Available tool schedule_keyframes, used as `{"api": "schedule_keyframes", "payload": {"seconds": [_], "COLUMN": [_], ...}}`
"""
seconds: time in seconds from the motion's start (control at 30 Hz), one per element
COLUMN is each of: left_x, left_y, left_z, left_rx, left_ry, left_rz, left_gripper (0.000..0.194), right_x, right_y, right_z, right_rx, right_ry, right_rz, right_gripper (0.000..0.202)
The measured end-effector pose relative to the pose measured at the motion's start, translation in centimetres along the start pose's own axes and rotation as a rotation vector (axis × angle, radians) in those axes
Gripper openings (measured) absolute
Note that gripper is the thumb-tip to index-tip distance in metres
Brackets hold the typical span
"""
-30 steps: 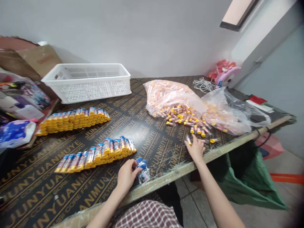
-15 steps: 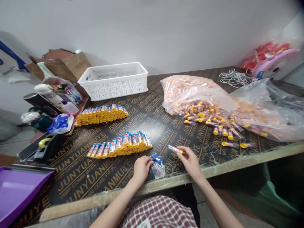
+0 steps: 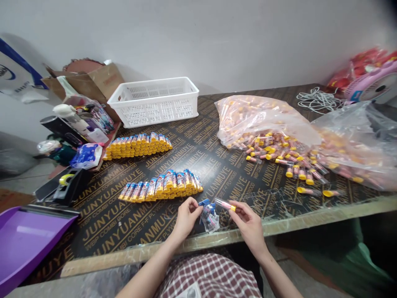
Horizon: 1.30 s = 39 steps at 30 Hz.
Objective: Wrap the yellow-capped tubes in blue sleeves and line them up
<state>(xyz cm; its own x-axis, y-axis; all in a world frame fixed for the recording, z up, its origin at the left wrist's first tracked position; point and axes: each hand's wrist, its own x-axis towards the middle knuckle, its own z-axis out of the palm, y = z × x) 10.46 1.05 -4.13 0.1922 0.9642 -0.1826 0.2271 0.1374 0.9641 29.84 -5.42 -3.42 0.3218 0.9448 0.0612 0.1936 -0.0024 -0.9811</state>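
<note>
My right hand (image 3: 250, 225) pinches a clear tube (image 3: 222, 203) by its yellow cap, over the surface (image 3: 214, 167). My left hand (image 3: 185, 217) touches small blue-topped packets (image 3: 211, 218); I can't tell if it grips one. I judge two stacks of blue-wrapped tubes (image 3: 159, 186) done, with many plain tubes (image 3: 290, 171) left. The held tube's clear end points left, slightly away from me, its long axis mostly crosswise.
</note>
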Motion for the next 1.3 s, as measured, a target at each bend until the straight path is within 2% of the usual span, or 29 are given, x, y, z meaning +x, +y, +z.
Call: {"api": "schedule_keyframes", "payload": {"seconds": [0.1, 0.2, 0.37, 0.6, 0.77, 0.9, 0.97, 1.03, 1.17, 1.3], "left_x": [0.2, 0.2, 0.3, 0.3, 0.3, 0.1, -0.1, -0.4, -1.1, -1.8], "left_y": [0.1, 0.3, 0.4, 0.4, 0.6, 0.4, 0.5, 0.9, 2.0, 2.8], "left_z": [-0.1, -0.1, -0.2, -0.4, -0.3, 0.0, 0.2, 0.4, 0.4, 0.4], "left_rx": [-0.352, -0.537, -0.681, -0.731, -0.697, -0.598, -0.575, -0.605, -0.684, -0.648], "left_ry": [0.001, 0.03, 0.079, 0.19, 0.199, 0.221, 0.186, 0.094, -0.082, -0.237], "left_rz": [-0.187, -0.274, -0.373, -0.413, -0.399, -0.314, -0.261, -0.229, -0.257, -0.318], "left_gripper": [0.03, 0.045, 0.034, 0.036, 0.036, 0.038, 0.038, 0.035, 0.037, 0.037], "right_x": [-0.6, -1.2, -2.0, -2.5, -2.4, -2.6, -2.8, -2.8, -2.7, -2.2], "right_y": [-0.4, -0.8, -1.1, -1.2, -1.5, -1.7, -1.7, -1.4, -0.8, -0.8], "right_z": [-0.2, 0.0, 0.6, 1.1, 1.5, 1.9, 2.1, 2.2, 2.5, 2.5], "right_rx": [0.022, 0.006, -0.044, -0.13, -0.19, -0.187, -0.16, -0.134, -0.11, -0.188], "right_ry": [0.0, -0.025, -0.027, -0.016, -0.014, -0.107, -0.183, -0.233, -0.283, -0.283], "right_rz": [-0.015, -0.064, -0.147, -0.236, -0.305, -0.32, -0.288, -0.255, -0.24, -0.304], "right_gripper": [0.022, 0.02, 0.021, 0.024, 0.026, 0.028, 0.03, 0.03, 0.036, 0.061]}}
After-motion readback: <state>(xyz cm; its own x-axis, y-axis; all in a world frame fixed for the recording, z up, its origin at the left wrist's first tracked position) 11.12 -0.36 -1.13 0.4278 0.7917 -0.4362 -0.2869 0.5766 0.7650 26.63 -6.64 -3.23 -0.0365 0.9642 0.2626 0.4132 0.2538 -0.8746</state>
